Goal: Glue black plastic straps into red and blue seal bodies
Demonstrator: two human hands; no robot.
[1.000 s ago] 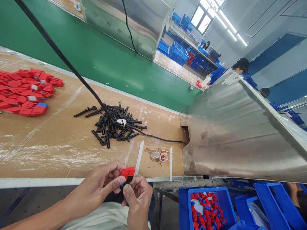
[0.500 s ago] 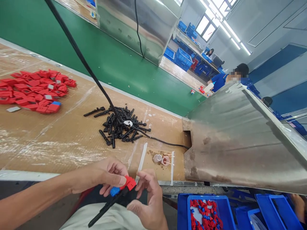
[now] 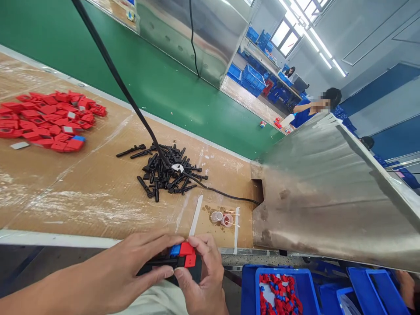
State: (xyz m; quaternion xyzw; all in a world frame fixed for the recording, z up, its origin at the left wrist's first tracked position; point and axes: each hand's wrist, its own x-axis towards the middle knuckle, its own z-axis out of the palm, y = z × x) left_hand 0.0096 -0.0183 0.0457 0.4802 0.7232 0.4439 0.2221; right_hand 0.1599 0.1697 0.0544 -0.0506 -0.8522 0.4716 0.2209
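Both hands grip one small plastic assembly at the table's front edge. Its red and blue piece [image 3: 186,250] sits against a black rod-shaped part [image 3: 167,262], whose far end is hidden by my left palm. My left hand [image 3: 136,262] is closed round the blue side and the rod, fingers on top and thumb below. My right hand [image 3: 205,271] pinches the red end between thumb and fingers. Beyond the hands lies a pile of black rod-shaped parts [image 3: 162,168]. Farther left is a heap of red plastic parts [image 3: 42,118].
Small cups [image 3: 226,219] with sticks stand between tape strips. A black cable [image 3: 118,83] crosses the table [image 3: 98,183]. A metal panel [image 3: 311,197] rises at right. Below it, a blue bin [image 3: 305,280] holds red and blue parts. A co-worker [image 3: 305,111] is beyond the panel.
My left hand has shifted right and wrapped round the black part. My right fingers have closed on the red end. The rod, which pointed down-left, now lies nearly level.
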